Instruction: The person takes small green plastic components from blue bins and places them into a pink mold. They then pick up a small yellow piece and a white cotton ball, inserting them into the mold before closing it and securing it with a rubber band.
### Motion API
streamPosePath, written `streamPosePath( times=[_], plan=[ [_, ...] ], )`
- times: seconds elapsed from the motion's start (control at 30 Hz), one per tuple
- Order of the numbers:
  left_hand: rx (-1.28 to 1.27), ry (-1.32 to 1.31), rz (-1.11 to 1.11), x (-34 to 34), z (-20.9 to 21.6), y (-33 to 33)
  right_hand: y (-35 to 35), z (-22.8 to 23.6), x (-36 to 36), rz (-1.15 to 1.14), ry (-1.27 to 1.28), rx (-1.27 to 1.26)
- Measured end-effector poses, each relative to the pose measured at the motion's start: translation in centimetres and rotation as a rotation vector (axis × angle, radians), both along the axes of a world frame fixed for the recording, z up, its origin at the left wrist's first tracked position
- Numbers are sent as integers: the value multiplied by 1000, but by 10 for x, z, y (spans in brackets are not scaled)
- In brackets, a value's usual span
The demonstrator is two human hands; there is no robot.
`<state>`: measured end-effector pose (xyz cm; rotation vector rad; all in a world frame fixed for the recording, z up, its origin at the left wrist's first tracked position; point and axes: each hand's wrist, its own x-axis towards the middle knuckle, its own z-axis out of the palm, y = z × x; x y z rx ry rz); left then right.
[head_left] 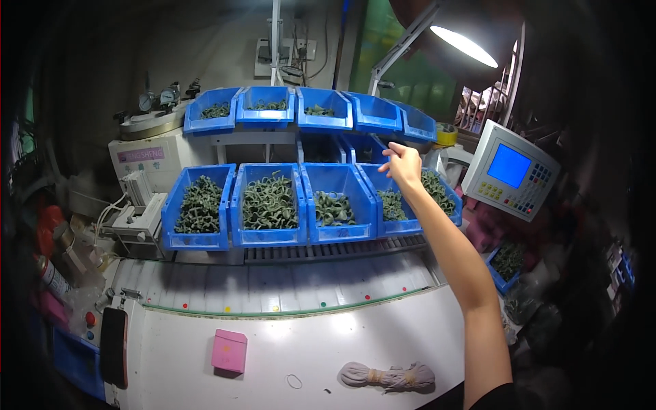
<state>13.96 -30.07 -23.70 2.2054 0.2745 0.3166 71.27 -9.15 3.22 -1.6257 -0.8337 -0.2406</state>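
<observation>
Near the blue bin (398, 228) | right hand (404, 166) half-curled, hold unclear | green pieces (391, 206) below

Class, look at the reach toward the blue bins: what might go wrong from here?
With the right hand by the blue bins, the forearm crosses in front of the lower row; bumping one might spill the curled green pieces. The keypad panel stands to the forearm's right; a sideways swing might press a key.

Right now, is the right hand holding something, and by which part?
No held thing shows in the right hand; whether it hides something small, I cannot tell.
</observation>
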Motion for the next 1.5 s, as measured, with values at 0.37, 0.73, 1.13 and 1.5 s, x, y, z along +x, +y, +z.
streamPosePath(
  times=[0.37, 0.73, 1.13, 1.5],
  plan=[
    [-121, 326, 31, 46, 22, -7, -133, -53, -114, 396, -421, -332],
    [-246, 365, 276, 36, -22, -24, -196, -105, -233, 1042, -581, -678],
    [-247, 828, 88, 47, 63, 5, -217, -125, -261, 1295, -558, -767],
    [-33, -249, 450, 90, 162, 83, -194, -88, -280, 1307, -37, -441]
  ],
)
